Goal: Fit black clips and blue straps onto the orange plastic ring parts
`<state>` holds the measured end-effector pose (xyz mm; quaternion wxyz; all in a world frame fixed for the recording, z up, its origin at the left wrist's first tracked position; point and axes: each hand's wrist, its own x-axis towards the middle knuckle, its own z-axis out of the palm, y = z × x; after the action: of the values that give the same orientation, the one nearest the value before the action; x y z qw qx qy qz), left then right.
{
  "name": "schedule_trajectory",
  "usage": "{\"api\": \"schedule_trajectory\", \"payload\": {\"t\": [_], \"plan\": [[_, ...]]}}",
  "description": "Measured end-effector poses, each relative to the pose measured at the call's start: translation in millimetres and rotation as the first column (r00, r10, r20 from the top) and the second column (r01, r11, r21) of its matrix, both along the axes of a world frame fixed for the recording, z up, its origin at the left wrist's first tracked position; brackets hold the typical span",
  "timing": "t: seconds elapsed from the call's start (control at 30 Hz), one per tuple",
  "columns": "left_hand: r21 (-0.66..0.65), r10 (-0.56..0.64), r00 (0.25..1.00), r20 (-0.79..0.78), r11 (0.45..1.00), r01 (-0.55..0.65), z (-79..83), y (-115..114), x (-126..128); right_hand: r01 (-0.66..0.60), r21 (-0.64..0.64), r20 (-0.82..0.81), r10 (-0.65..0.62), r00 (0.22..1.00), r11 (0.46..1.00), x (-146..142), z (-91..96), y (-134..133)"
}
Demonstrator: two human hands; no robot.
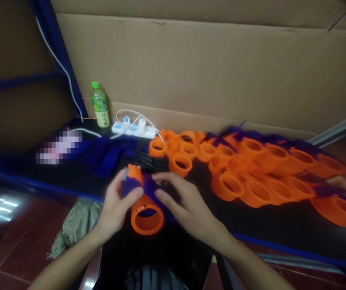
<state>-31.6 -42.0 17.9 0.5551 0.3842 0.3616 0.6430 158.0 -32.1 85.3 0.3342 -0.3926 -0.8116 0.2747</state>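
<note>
My left hand (117,203) is wrapped round an orange plastic tube with a purple strap on it (144,211), thumb pressed on the purple part, the tube's open end facing me. My right hand (185,201) rests against the right side of the same piece, fingers curled and touching the purple strap near its top. Both hands hover just above the near edge of a dark worktable (281,225).
Several orange tube parts with purple straps (251,173) lie spread across the table to the right. Loose purple straps (109,155) lie at the left. A green bottle (99,105) and a white power strip (133,129) stand by the cardboard wall (209,68). A crumpled bag (76,225) lies on the red floor.
</note>
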Motion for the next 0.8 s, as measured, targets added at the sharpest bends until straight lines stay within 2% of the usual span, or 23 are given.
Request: {"api": "schedule_trajectory", "payload": {"t": [0.1, 0.27, 0.37, 0.43, 0.67, 0.8], "plan": [[0.104, -0.054, 0.994, -0.097, 0.993, 0.064, -0.5, -9, 0, -0.037, -0.295, -0.280, -0.049, 0.959, 0.955, -2, -10.1, 2], [0.231, -0.134, 0.969, -0.208, 0.956, 0.182, 4.2, -16, -3, -0.196, -0.538, -0.569, -0.181, 0.802, 0.820, -5, -31.2, 0], [0.255, -0.175, 0.954, -0.244, 0.937, 0.237, 7.0, -14, -5, -0.259, -0.593, -0.647, -0.260, 0.716, 0.762, -4, -40.6, -4], [0.247, -0.228, 0.938, -0.263, 0.924, 0.293, 7.5, -14, -6, -0.261, -0.615, -0.656, -0.299, 0.693, 0.744, -3, -44.7, -7], [0.291, -0.238, 0.901, -0.362, 0.890, 0.352, 6.3, -14, -6, -0.270, -0.644, -0.663, -0.345, 0.665, 0.716, -2, -48.9, -14], [0.249, -0.282, 0.876, -0.391, 0.884, 0.395, 13.2, -15, -6, -0.281, -0.666, -0.640, -0.336, 0.691, 0.690, 0, -51.2, -14]]}}
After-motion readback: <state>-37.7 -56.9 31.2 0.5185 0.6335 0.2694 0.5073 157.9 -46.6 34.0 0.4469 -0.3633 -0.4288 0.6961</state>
